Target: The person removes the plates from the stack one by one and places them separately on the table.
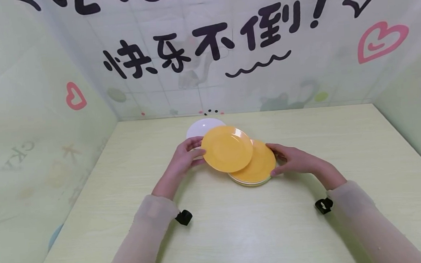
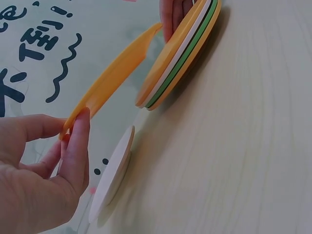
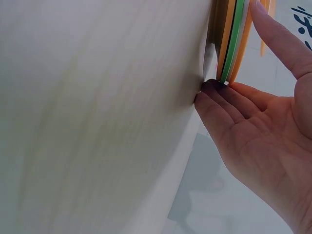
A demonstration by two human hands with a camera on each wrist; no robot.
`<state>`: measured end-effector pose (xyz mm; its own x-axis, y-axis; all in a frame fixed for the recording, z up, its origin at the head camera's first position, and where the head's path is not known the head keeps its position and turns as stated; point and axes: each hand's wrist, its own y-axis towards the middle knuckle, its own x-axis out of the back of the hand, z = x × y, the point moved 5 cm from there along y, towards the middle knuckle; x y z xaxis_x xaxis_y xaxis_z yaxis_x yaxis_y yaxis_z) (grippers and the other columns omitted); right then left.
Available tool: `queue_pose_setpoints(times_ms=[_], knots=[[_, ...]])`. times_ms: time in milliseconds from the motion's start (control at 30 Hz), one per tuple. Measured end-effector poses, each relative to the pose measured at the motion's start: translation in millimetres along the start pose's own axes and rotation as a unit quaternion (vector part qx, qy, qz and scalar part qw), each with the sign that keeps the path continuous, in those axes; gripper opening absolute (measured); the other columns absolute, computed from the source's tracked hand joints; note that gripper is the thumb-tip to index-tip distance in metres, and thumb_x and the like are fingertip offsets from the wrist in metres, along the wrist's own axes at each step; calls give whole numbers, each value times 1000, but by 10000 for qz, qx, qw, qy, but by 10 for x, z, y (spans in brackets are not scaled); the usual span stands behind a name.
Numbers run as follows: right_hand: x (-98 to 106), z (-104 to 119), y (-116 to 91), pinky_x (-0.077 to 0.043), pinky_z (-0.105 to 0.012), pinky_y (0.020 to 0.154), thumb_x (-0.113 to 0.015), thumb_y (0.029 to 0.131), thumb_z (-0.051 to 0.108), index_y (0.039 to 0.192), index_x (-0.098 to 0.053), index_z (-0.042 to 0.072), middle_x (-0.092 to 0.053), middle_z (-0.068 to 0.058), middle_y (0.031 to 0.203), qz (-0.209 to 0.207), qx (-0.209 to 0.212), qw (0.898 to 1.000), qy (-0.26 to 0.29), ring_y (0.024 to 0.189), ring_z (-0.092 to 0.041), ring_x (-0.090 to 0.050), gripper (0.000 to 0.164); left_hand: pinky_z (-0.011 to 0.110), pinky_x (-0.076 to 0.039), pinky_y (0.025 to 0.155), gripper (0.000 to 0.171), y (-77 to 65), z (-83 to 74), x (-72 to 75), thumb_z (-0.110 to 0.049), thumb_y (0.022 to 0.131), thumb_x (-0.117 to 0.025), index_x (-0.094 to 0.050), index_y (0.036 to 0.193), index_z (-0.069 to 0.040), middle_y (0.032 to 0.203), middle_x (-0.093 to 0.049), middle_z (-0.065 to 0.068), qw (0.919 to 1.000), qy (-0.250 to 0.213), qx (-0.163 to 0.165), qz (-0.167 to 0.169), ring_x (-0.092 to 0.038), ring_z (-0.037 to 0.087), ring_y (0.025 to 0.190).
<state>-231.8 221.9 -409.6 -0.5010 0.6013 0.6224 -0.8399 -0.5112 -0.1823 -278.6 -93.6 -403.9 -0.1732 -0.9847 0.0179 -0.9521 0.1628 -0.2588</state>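
My left hand [image 1: 188, 154] pinches the left rim of a yellow-orange plate [image 1: 226, 148] between thumb and fingers. In the left wrist view this plate [image 2: 114, 73] is raised and tilted, its far edge close over a stack of plates [image 1: 260, 164]. That stack shows orange, white, green and orange rims [image 2: 183, 58] from top to bottom. My right hand [image 1: 294, 159] holds the stack at its right edge, thumb [image 3: 278, 41] by the top plate's rim and fingers [image 3: 239, 105] at the side near the table.
A white plate [image 1: 201, 127] lies on the pale wood-grain table [image 1: 224, 228] behind my left hand, partly hidden by the raised plate. A printed cloth [image 1: 207, 87] with black characters and hearts hangs behind the table, and pale cloth panels stand at both sides.
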Motion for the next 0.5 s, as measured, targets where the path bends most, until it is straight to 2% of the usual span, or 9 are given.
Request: queue_pose_setpoints(times_ms=[233,500], knots=[[5,-5,-3,-29,-59,121,-79,86,29,155,-21,-6,-29,-27,160,-10,10,10000,-43,145,-46,-33,97,23,-63,74,52,-16,-52,68,4,92,-62,-49,141,-4,127,-55,10,9999,-11,-98,-61,-65,10,89],[1,-7,6,-29,-60,121,-79,86,30,155,-21,-6,-28,-27,160,-5,-27,10000,-83,145,-47,-32,97,23,-63,75,52,-1,-70,168,3,93,-62,-47,142,-6,130,-54,8,9998,-27,-64,-189,-65,11,92]])
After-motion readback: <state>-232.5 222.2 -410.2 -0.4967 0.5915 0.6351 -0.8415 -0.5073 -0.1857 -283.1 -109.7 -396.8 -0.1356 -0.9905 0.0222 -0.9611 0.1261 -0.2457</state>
